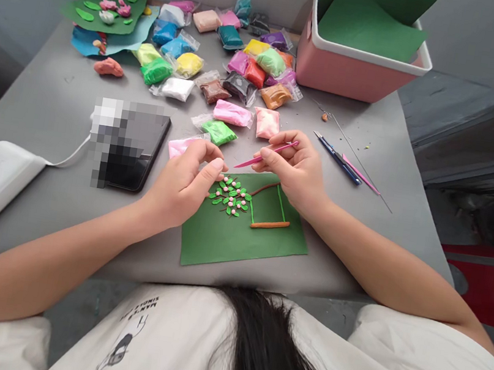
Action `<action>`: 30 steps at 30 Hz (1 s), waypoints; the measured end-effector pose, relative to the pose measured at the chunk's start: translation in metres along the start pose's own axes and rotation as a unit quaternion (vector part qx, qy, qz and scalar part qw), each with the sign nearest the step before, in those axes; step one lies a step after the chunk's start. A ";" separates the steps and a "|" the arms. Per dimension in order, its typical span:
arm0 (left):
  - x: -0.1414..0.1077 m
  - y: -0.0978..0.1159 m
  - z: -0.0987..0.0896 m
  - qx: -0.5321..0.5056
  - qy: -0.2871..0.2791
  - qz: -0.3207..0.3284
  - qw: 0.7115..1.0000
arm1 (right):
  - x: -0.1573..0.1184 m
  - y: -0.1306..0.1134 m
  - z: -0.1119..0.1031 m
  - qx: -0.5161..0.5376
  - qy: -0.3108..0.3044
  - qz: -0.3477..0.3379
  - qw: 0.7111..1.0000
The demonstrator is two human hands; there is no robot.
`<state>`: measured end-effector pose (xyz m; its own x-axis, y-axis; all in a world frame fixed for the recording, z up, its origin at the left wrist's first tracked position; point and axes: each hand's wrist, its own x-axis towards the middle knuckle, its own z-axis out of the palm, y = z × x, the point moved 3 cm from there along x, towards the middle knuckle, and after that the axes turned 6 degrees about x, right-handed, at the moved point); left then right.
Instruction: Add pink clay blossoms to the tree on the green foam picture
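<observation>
— What's on the grey table [53, 113]?

— From my head view: clay packets [220, 132] at the back, a pink box [347, 70], a phone [138, 153]. Just below my hands lies a green sheet [239, 239] with a clay tree [231, 196] on it.

— Your hands?

— My right hand [298, 171] pinches a pink tool [265, 154], fingers closed on it. My left hand [182, 184] is curled, fingertips pinched together just above the tree; I cannot tell if it holds anything.

— Handling?

— I judge the clay soft and easily dented, so I'd hold the sheet's edge.
</observation>
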<state>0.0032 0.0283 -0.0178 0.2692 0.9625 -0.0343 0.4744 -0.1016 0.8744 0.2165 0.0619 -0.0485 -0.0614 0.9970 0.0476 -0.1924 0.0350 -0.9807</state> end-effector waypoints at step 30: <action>0.001 -0.004 0.000 -0.022 -0.005 -0.008 1.000 | 0.007 -0.001 -0.007 0.119 0.074 0.052 0.989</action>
<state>0.0015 0.0294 -0.0213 0.2696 0.9615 -0.0530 0.4413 -0.0745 0.8943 0.2236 0.0695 -0.0483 0.0477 0.9941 -0.0972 -0.4178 -0.0685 -0.9059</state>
